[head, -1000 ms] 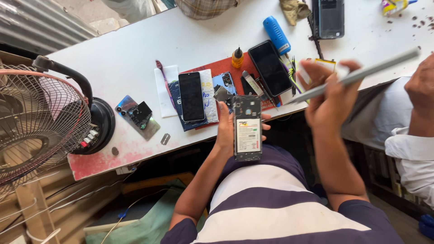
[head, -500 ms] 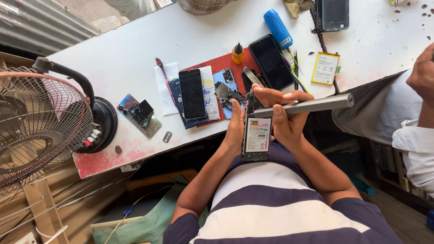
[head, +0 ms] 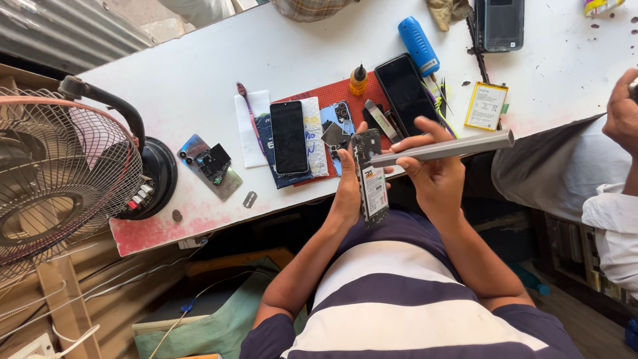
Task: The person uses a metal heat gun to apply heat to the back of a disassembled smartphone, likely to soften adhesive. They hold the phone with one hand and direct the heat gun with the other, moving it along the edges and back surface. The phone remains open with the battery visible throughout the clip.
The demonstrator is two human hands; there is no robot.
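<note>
My left hand (head: 347, 189) grips an opened phone (head: 371, 178), back cover off, its white-labelled battery facing up, just below the white table's (head: 199, 73) near edge. My right hand (head: 435, 174) holds a long grey rod-shaped tool (head: 444, 147) by its left end; the tool's tip rests on the upper part of the phone. On the table beyond lie a black phone screen (head: 290, 137), a second dark phone (head: 406, 92), a loose yellow-edged battery (head: 486, 106) and a red mat (head: 339, 93).
A desk fan (head: 60, 179) stands at the table's left end. A blue-handled screwdriver (head: 418, 44), a small orange bottle (head: 359, 80), a circuit part (head: 211, 163) and another phone (head: 500, 24) lie on the table. Another person's hand (head: 623, 113) and sleeve are at right.
My right hand has brought the grey tool down from the right until its tip meets the opened phone. The left hand holds the phone in about the same place.
</note>
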